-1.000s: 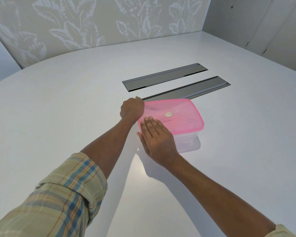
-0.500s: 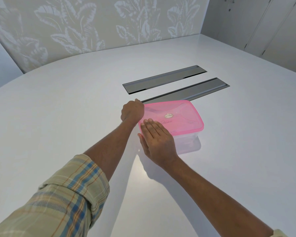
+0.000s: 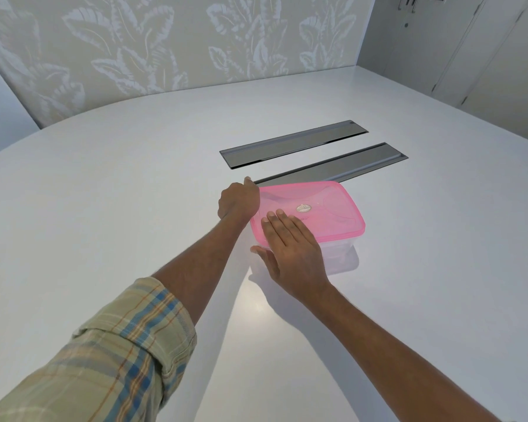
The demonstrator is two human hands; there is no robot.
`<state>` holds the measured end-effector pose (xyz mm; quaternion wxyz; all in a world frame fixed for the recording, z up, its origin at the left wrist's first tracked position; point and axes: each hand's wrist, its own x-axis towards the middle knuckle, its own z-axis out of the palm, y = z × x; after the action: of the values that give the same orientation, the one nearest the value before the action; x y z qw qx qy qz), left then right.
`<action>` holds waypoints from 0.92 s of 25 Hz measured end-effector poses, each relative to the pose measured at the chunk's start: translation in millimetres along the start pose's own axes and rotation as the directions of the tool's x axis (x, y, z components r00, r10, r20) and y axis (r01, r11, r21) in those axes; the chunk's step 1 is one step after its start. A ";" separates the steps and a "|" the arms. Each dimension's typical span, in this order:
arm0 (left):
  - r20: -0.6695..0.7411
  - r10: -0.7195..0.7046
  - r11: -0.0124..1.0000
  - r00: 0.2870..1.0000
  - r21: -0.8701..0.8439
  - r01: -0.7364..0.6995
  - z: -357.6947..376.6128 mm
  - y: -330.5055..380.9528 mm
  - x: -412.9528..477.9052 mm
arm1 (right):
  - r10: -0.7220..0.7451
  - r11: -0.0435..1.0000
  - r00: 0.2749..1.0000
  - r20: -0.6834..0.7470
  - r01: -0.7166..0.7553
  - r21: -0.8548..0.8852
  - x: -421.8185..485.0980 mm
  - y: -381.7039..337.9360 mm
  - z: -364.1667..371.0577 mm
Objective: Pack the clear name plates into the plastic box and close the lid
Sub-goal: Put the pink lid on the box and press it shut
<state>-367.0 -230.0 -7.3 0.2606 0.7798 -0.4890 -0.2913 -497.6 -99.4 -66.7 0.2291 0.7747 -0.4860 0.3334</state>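
A clear plastic box [image 3: 339,254] stands on the white table [image 3: 134,208], covered by a translucent pink lid [image 3: 326,208] with a small round sticker. My left hand [image 3: 238,202] is curled against the lid's far left corner, fingers hidden behind it. My right hand [image 3: 290,242] lies flat, palm down, on the near left part of the lid, thumb over the box's left side. The clear name plates cannot be made out through the box wall.
Two long grey metal cable hatches [image 3: 293,143] [image 3: 348,166] are set flush in the table just behind the box. A leaf-patterned wall runs along the far edge, and grey cabinet doors [image 3: 470,47] stand at the back right.
Both hands stay on the lid in nearly the same place. The view has shifted only slightly.
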 end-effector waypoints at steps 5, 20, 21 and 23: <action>-0.006 0.055 0.995 0.998 0.084 -0.054 4.7 -22.8 -18.9 | -0.021 1.000 0.998 -0.061 0.022 0.005 1.6 1.5 3.7; -0.076 0.043 0.996 0.996 0.086 -0.036 8.2 -32.1 -48.8 | -0.103 0.995 0.985 -0.137 0.103 -0.006 0.9 -0.1 6.3; -0.072 0.047 0.996 0.996 0.084 -0.041 8.3 -32.6 -48.7 | -0.097 0.995 0.986 -0.137 0.098 0.001 1.0 0.0 6.7; -0.061 0.046 0.995 0.997 0.087 -0.041 7.8 -32.6 -49.2 | -0.087 0.996 0.988 -0.131 0.089 0.011 0.2 0.3 6.0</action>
<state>-369.9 -173.4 -25.5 0.2483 0.7881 -0.5097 -0.2397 -496.1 -103.7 -70.6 0.2683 0.7739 -0.4324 0.3768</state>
